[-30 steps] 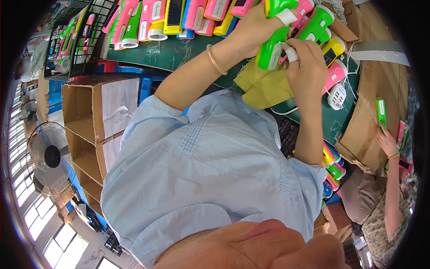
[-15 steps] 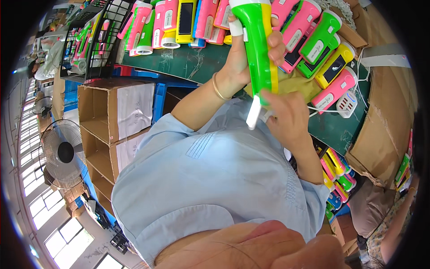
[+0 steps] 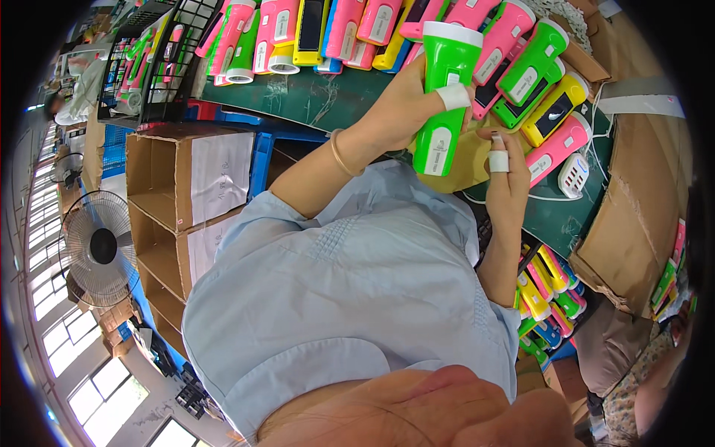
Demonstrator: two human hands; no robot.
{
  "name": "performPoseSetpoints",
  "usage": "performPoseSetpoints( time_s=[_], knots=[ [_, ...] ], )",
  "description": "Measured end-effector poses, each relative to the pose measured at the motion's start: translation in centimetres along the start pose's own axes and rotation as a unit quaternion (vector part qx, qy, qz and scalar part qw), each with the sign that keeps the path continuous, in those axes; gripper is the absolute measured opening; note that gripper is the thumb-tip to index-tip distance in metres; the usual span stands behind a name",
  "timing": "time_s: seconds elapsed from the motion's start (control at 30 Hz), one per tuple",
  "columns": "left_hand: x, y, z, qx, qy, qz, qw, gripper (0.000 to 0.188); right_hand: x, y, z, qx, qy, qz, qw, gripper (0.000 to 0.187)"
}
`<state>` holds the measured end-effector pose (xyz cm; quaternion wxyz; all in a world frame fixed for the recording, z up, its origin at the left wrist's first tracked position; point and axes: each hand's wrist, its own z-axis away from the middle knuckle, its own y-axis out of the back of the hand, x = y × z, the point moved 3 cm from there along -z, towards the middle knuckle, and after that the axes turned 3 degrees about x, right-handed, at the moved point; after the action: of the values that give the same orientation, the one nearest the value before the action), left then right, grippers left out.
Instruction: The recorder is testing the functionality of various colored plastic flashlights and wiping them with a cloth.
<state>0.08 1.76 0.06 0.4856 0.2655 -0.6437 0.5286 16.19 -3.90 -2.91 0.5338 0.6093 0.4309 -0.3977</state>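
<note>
My left hand, with white tape on its thumb, is closed round a green flashlight. The flashlight stands head up in the view, its white-rimmed head away from me and a pale label on its body. Just to the right is my right hand, apart from the flashlight. It has white tape on one digit and its fingers are bent in; whatever they may hold is hidden. A yellow cloth lies beneath the flashlight and between the hands.
Rows of pink, green, yellow and blue flashlights lie on the green table. A white multi-port charger with cords is at right. Around are a black wire basket, cardboard compartments, more flashlights below, and a fan.
The flashlight has turned from its side to its labelled front and come lower. My right hand has left its tail end and moved right. The white piece at that end no longer shows.
</note>
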Motion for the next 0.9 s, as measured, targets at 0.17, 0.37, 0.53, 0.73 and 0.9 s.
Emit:
performPoseSetpoints(
  time_s=[0.17, 0.37, 0.53, 0.73, 0.9],
  knots=[
    [0.3, -0.6, 0.0, 0.001, 0.027, -0.021, 0.999, 0.028, 0.0, 0.7, 1.1, -0.024, -0.112, -0.094, 0.989, 0.020],
    [1.2, -0.2, -0.5, -0.089, -0.097, -0.217, 0.967, 0.052, -3.3, 2.1, 0.3, 0.050, 0.004, -0.118, 0.992, 0.023],
    [1.5, -1.0, -0.7, -0.043, -0.050, -0.254, 0.965, 0.065, -6.1, 2.0, -1.9, 0.002, 0.066, -0.115, 0.991, 0.022],
    [1.5, -1.0, -0.6, 0.020, -0.086, -0.381, 0.920, 0.066, -5.6, 0.6, -3.2, 0.034, 0.086, 0.086, 0.992, 0.021],
    [1.0, -1.0, -0.8, 0.025, -0.126, -0.441, 0.888, 0.068, -6.1, 0.3, -3.1, 0.037, 0.089, 0.122, 0.988, 0.021]
  ],
)
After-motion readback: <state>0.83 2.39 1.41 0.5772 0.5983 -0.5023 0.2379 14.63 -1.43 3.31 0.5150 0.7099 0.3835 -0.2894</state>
